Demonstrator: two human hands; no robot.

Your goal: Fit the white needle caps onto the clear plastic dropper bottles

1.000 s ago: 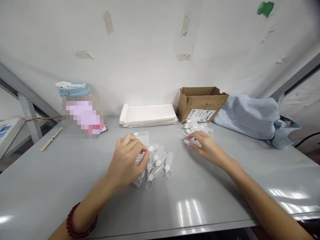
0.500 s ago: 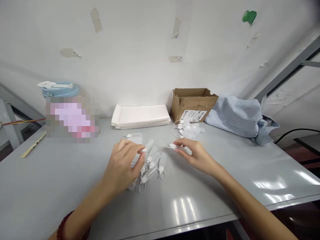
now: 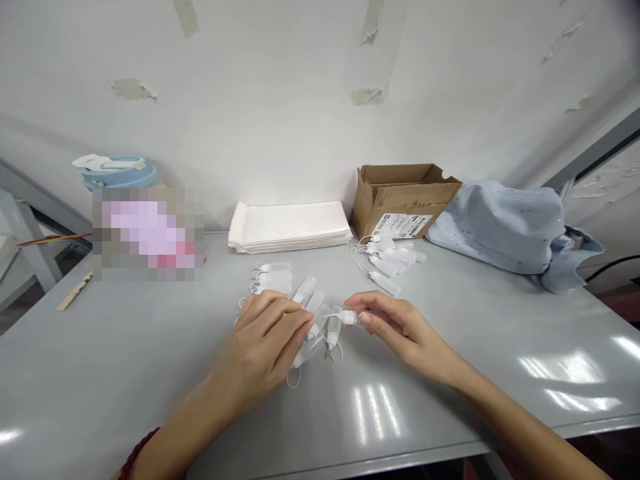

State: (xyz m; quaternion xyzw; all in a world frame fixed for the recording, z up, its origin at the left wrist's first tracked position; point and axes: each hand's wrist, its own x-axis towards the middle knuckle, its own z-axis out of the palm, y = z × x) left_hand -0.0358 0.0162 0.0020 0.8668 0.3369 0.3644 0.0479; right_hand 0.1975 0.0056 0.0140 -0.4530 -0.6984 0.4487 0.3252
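My right hand (image 3: 410, 333) grips a small clear bottle with a white cap (image 3: 349, 317) between thumb and fingers. From the cap a thin white strap runs left to my left hand (image 3: 267, 337), whose thumb and fingertips pinch its end. Beneath and between both hands lies a loose pile of similar bottles (image 3: 304, 289) with looped straps. A row of bottles (image 3: 274, 277) lies beyond my left hand, partly hidden by it. Another group of bottles (image 3: 390, 259) rests beyond my right hand, in front of the cardboard box.
A stack of white sheets or trays (image 3: 293, 223) stands against the wall. Right of it are the open cardboard box (image 3: 403, 200) and a light blue cloth bundle (image 3: 505, 227). A blue-lidded container (image 3: 120, 175) and a blurred pink item (image 3: 145, 230) stand at the left.
One more bottle lies in the group before the box. My right hand now holds a bottle above the pile, and my left hand has moved right and closed on its strap. The view has shifted slightly.
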